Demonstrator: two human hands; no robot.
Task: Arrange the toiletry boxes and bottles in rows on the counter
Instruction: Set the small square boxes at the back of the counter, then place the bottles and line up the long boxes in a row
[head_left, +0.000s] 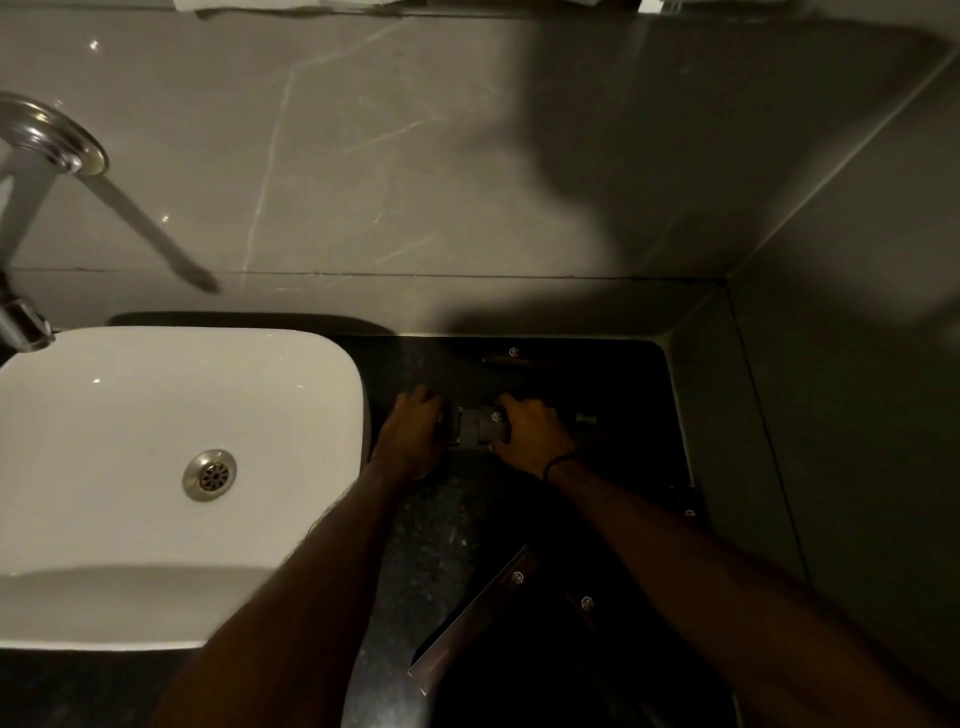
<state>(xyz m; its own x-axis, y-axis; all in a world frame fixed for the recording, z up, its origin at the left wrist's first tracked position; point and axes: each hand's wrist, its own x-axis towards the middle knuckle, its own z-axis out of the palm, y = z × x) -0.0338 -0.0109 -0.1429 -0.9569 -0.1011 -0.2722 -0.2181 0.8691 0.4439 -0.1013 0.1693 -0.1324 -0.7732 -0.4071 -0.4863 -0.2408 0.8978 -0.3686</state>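
Nearest me, at six o'clock, a long dark toiletry box lies slantwise on the black counter. At nine o'clock sits the white basin. Ahead, toward twelve, my left hand curls around one small dark box; my right hand grips the grey box beside it.

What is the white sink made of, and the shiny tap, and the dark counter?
The sink looks like glazed ceramic: smooth, white, with soft glossy highlights. The tap seems to be polished metal, probably chrome, since it mirrors the light. The counter looks like polished dark stone, perhaps granite: black with fine pale speckles. It is dim, so these are best guesses.
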